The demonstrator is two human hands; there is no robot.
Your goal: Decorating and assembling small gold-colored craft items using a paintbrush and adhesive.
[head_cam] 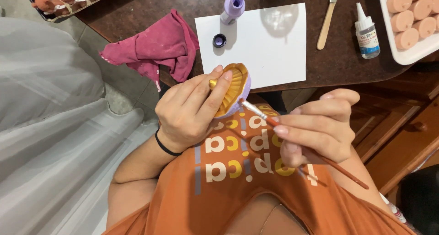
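My left hand (192,109) grips a little shell-shaped figure (234,89), ridged yellow inside, purple edge. My right hand (315,127) pinches a thin paintbrush (292,135) touching its rim.

Both hands work off the desk (347,66), below its near edge, close together: the left hand (190,111) grips a mushroom figure (233,91), and the brush (297,141) in the right hand (315,130) touches its rim. Just beyond them, a white paper sheet (270,52) lies flat at the near edge and blocks nothing. A purple bottle (232,7) and its cap (219,40) stand at the sheet's far left corner. A pink rag (157,47) bunches over the desk's left edge. Bare desk lies between sheet and glue bottle (366,33), except a wooden brush (328,18).
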